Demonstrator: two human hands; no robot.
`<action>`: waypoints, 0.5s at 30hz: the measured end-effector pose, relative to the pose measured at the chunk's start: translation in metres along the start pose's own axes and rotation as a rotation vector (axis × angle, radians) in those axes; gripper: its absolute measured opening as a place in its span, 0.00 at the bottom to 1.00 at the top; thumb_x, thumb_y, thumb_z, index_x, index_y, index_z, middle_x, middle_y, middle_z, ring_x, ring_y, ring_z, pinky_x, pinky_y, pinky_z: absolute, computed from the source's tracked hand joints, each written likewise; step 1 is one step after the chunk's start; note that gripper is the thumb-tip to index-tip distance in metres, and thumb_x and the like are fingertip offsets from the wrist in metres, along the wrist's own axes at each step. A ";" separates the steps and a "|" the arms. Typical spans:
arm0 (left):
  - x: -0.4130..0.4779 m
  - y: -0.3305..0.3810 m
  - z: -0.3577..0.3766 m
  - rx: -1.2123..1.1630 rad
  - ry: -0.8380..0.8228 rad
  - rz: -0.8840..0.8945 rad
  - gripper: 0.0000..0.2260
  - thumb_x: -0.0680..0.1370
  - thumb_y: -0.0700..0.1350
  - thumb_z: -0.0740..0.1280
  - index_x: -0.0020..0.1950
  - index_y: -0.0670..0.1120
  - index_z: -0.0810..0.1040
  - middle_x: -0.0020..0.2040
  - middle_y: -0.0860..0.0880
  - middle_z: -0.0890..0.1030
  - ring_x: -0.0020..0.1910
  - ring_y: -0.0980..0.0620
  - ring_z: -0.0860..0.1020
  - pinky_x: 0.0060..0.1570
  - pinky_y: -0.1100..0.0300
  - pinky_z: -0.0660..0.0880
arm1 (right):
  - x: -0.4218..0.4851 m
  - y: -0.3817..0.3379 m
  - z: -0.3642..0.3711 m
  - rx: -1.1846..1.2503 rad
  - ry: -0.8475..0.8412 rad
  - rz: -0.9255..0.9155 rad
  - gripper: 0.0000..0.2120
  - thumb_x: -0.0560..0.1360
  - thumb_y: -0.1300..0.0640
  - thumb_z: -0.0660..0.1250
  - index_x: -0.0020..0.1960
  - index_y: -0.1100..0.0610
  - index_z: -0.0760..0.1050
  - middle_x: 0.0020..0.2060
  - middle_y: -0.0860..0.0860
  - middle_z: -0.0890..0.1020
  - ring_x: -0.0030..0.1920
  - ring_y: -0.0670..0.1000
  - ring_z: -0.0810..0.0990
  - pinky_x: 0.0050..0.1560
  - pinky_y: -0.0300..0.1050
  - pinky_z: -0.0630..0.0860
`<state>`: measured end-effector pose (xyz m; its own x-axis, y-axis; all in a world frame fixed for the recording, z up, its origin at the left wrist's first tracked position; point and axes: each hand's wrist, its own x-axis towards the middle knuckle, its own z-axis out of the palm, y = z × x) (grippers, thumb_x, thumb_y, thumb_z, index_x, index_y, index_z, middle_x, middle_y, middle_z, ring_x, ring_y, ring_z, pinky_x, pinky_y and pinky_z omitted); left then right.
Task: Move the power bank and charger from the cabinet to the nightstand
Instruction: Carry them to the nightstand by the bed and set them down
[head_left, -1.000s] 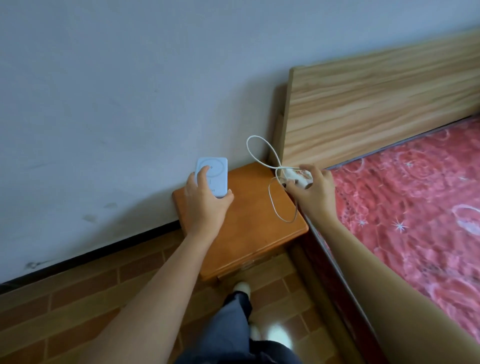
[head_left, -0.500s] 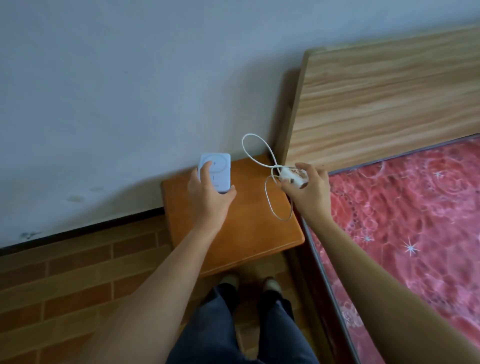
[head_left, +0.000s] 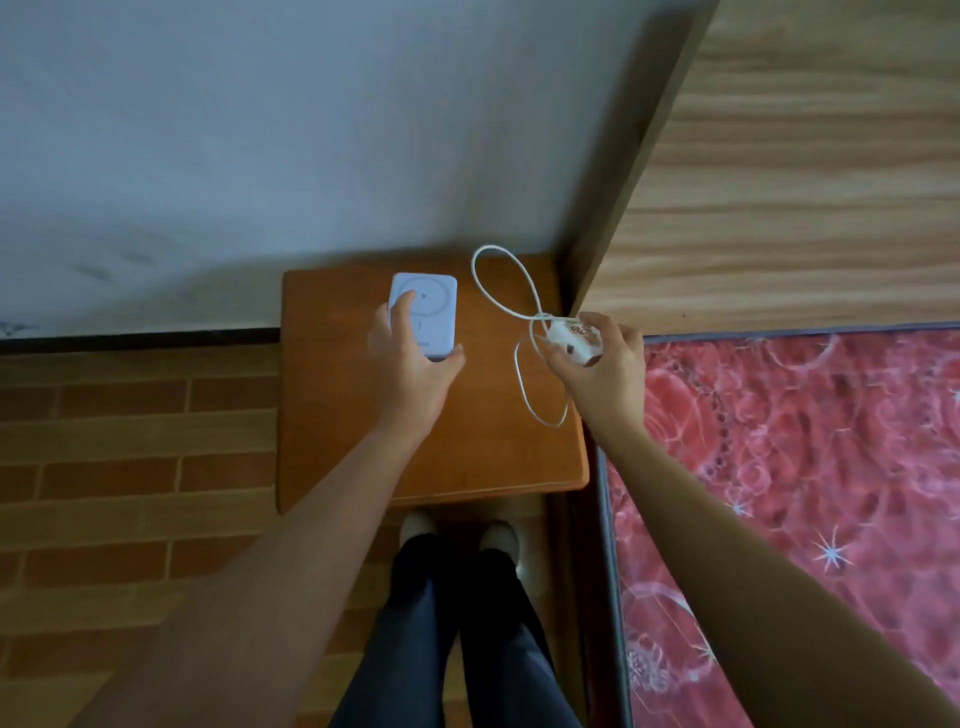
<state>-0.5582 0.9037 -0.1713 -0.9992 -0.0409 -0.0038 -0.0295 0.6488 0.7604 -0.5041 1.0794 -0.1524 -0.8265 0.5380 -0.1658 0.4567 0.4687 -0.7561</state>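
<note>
The orange wooden nightstand (head_left: 363, 452) stands against the wall, directly in front of me. My left hand (head_left: 410, 358) grips a pale blue power bank (head_left: 428, 306) over the back middle of its top, index finger across the face. Whether the power bank touches the wood I cannot tell. My right hand (head_left: 602, 358) holds a small white charger (head_left: 569, 338) above the nightstand's right edge. Its white cable (head_left: 498, 291) loops toward the wall and hangs down over the top.
A wooden headboard (head_left: 779, 208) rises right of the nightstand. The bed with a red patterned cover (head_left: 805, 493) lies along the right. A grey wall (head_left: 260, 130) is behind, brown brick-pattern floor (head_left: 130, 467) at left. My legs and shoes (head_left: 457, 535) stand at the nightstand's front edge.
I have stepped closer, so the view now looks straight down on the nightstand. Both hands keep their objects and have come lower over its top.
</note>
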 end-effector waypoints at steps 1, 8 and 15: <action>0.003 -0.007 0.009 0.002 -0.001 -0.004 0.32 0.67 0.42 0.74 0.67 0.45 0.63 0.64 0.39 0.67 0.62 0.43 0.65 0.55 0.50 0.74 | 0.005 0.008 0.008 0.002 -0.006 0.004 0.24 0.68 0.49 0.71 0.62 0.51 0.70 0.59 0.55 0.69 0.58 0.55 0.70 0.55 0.47 0.73; 0.016 -0.058 0.064 0.032 0.000 -0.061 0.32 0.68 0.44 0.74 0.68 0.45 0.62 0.67 0.39 0.66 0.66 0.42 0.64 0.60 0.50 0.72 | 0.035 0.056 0.065 0.016 -0.035 0.047 0.24 0.68 0.49 0.71 0.61 0.51 0.70 0.60 0.56 0.68 0.58 0.54 0.70 0.54 0.49 0.76; 0.028 -0.105 0.095 0.063 -0.006 -0.073 0.33 0.69 0.46 0.73 0.69 0.47 0.60 0.68 0.40 0.65 0.67 0.44 0.63 0.57 0.48 0.76 | 0.059 0.088 0.103 -0.005 -0.038 0.029 0.24 0.68 0.50 0.70 0.62 0.51 0.69 0.61 0.55 0.67 0.58 0.56 0.71 0.51 0.46 0.77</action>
<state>-0.5861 0.9066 -0.3131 -0.9944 -0.0854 -0.0615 -0.1036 0.6906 0.7158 -0.5466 1.0801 -0.2941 -0.8247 0.5246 -0.2114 0.4823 0.4569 -0.7474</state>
